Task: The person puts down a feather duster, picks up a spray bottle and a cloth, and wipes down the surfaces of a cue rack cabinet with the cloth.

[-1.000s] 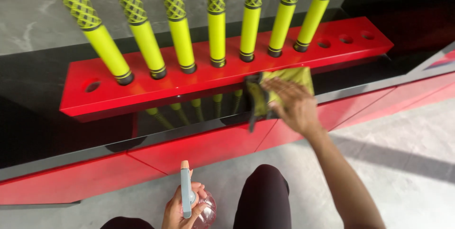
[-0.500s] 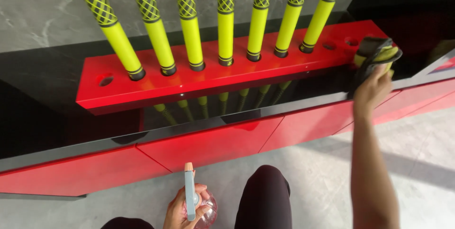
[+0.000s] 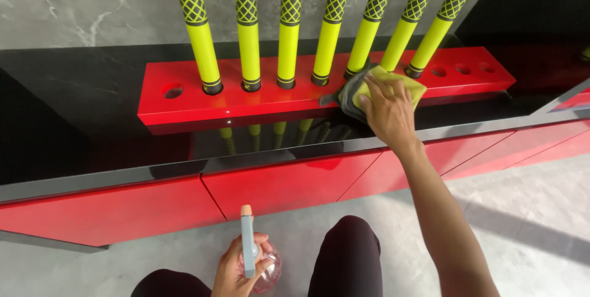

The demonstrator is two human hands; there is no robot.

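Observation:
My right hand presses a yellow and grey cloth flat on the top of a glossy red rack, just in front of the fifth and sixth poles. Several yellow poles with black net-pattern grips stand in the rack's holes. Low in the view, my left hand holds a small clear pink spray bottle with a pale blue head, near my knees.
The rack rests on a shiny black ledge above red cabinet fronts. Empty holes show at the rack's right end and one at its left. A grey marble wall is behind, grey floor below.
My right hand with the cloth swept from the rack's front face to its far right end, then back left onto the top near the middle poles. The left hand stayed put.

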